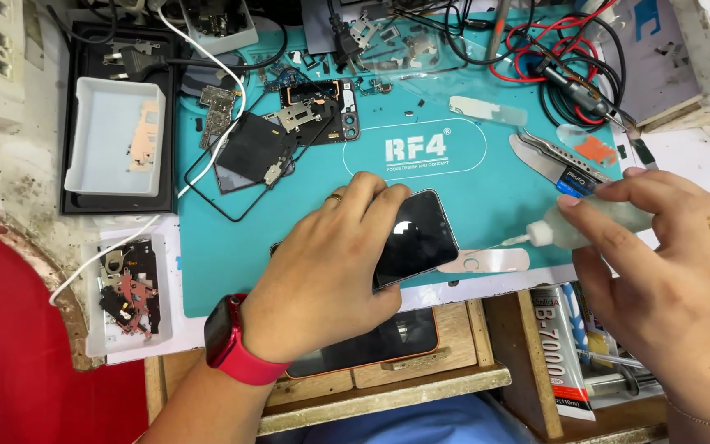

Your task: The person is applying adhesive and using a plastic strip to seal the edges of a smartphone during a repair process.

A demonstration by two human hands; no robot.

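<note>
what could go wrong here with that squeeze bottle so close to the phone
1. The right hand aims the squeeze bottle nozzle at the phone; a hard squeeze could flood its glossy face.
2. The left hand tilts the phone at the teal mat edge; it might slip off.

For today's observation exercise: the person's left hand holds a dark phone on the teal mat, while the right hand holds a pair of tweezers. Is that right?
Not quite. In the head view, the right hand holds a small clear squeeze bottle with a thin nozzle, not tweezers; the tweezers lie on the teal mat. The left hand does hold the dark phone.
</note>
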